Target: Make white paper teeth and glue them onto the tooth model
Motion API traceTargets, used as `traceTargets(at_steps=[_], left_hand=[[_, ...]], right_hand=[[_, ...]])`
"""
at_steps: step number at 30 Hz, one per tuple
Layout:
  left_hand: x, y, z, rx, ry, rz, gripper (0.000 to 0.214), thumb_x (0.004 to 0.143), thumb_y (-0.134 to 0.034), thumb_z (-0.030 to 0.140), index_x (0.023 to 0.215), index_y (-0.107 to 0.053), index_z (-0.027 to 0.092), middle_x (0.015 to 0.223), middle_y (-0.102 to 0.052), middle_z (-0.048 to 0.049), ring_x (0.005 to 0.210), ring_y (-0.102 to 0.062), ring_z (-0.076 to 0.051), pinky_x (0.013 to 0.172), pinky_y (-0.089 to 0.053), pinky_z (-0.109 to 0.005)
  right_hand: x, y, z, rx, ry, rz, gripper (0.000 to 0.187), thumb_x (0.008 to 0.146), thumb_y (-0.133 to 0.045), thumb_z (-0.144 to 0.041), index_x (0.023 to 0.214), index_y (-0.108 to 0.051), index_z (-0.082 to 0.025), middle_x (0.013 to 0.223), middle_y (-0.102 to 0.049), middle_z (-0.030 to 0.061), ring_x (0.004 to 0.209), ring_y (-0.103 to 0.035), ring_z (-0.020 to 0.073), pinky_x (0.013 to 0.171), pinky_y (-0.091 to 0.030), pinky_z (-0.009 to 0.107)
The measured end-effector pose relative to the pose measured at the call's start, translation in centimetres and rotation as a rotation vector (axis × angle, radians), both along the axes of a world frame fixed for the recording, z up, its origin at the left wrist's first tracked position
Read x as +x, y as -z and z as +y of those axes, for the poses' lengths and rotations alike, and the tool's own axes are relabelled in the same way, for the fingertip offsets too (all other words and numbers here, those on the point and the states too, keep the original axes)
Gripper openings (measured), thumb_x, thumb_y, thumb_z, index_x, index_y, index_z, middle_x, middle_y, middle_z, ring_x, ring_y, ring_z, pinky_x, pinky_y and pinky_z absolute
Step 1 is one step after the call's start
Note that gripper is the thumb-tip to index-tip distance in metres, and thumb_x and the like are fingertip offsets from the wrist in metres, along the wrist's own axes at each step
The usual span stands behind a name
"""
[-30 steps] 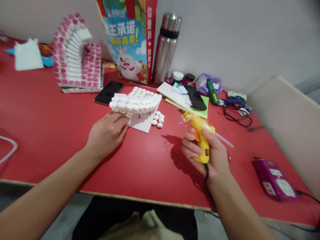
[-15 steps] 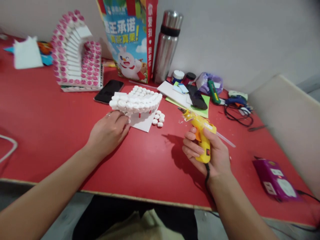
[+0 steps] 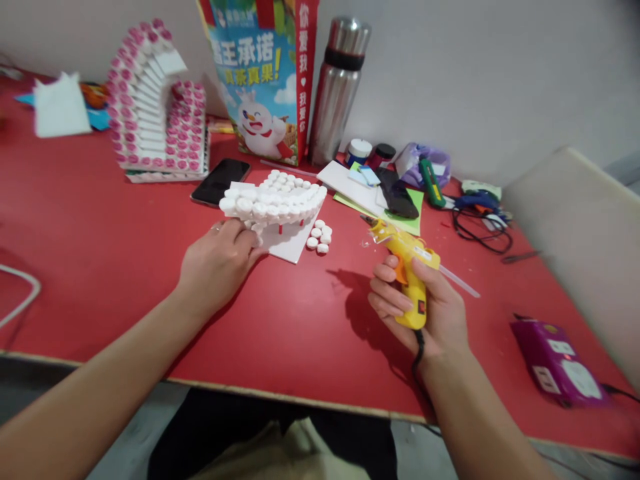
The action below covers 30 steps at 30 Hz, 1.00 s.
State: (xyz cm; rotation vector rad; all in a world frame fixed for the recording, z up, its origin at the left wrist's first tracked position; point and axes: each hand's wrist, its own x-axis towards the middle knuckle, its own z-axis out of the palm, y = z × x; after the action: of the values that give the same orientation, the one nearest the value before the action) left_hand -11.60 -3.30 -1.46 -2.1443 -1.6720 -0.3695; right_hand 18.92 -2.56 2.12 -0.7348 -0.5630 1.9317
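Note:
My right hand (image 3: 425,310) is wrapped round a yellow glue gun (image 3: 405,267), nozzle pointing up and left, a clear glue stick poking out behind. My left hand (image 3: 217,260) rests with curled fingers at the near edge of a white model (image 3: 273,200) built of small round white pieces on red posts, standing on a white sheet (image 3: 285,243). Whether those fingers grip the model is hidden. A few loose white pieces (image 3: 319,239) lie just right of the sheet on the red table (image 3: 300,327).
A pink-and-white stepped model (image 3: 157,107) stands at the back left, next to a black phone (image 3: 220,181), a printed bag (image 3: 263,77) and a steel flask (image 3: 336,90). Paper sheets, small jars, a green cutter (image 3: 431,183) and cables lie behind the gun. A purple box (image 3: 557,360) sits at right.
The view has shifted slightly; my right hand with the glue gun sits a little further right and lower. My left hand stays at the white model.

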Motion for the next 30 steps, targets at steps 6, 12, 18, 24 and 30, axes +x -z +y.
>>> traceTargets(at_steps=[6, 12, 18, 24, 30], left_hand=[[-1.5, -0.4, -1.0, -0.052, 0.119, -0.300, 0.029, 0.105, -0.052, 0.035, 0.121, -0.071, 0.019, 0.107, -0.066, -0.0115, 0.095, -0.067, -0.025, 0.077, -0.055, -0.036], [-2.5, -0.3, -0.3, -0.094, 0.176, -0.240, 0.032, 0.105, -0.050, 0.028, 0.116, -0.079, 0.022, 0.090, -0.066, -0.0068, 0.077, -0.062, -0.019, 0.064, -0.045, -0.031], [-2.7, 0.1, 0.5, -0.117, 0.126, -0.143, 0.033, 0.105, -0.049, 0.029, 0.114, -0.079, 0.020, 0.097, -0.074, -0.0093, 0.084, -0.070, -0.024, 0.063, -0.045, -0.032], [-2.2, 0.1, 0.7, -0.116, 0.079, -0.099, 0.032, 0.105, -0.048, 0.029, 0.108, -0.078, 0.018, 0.101, -0.076, -0.0109, 0.089, -0.072, -0.026, 0.067, -0.050, -0.034], [-2.6, -0.1, 0.6, -0.113, 0.113, -0.209, 0.030, 0.105, -0.050, 0.035, 0.110, -0.075, 0.019, 0.109, -0.076, -0.0128, 0.098, -0.074, -0.029, 0.077, -0.057, -0.039]], right_hand=[[0.0, -0.2, 0.0, -0.006, 0.018, 0.001, 0.009, 0.086, -0.069, -0.024, 0.090, -0.068, -0.016, 0.077, -0.064, 0.0013, 0.046, -0.037, 0.0042, 0.044, -0.044, 0.017], [0.0, -0.1, 0.1, -0.001, 0.011, -0.011, 0.009, 0.087, -0.069, -0.025, 0.090, -0.068, -0.017, 0.077, -0.064, 0.0004, 0.046, -0.035, 0.0038, 0.045, -0.044, 0.016], [0.0, -0.1, 0.1, -0.005, 0.013, -0.032, 0.010, 0.087, -0.070, -0.027, 0.089, -0.068, -0.017, 0.077, -0.063, 0.0003, 0.046, -0.034, 0.0036, 0.046, -0.043, 0.017], [-0.1, -0.1, 0.1, -0.002, 0.022, -0.030, 0.012, 0.085, -0.071, -0.026, 0.089, -0.070, -0.015, 0.076, -0.062, 0.0008, 0.046, -0.032, 0.0033, 0.045, -0.042, 0.017], [0.0, 0.0, 0.1, 0.013, 0.023, -0.055, 0.010, 0.087, -0.068, -0.028, 0.089, -0.069, -0.018, 0.078, -0.062, 0.0009, 0.046, -0.030, 0.0049, 0.046, -0.042, 0.019]])
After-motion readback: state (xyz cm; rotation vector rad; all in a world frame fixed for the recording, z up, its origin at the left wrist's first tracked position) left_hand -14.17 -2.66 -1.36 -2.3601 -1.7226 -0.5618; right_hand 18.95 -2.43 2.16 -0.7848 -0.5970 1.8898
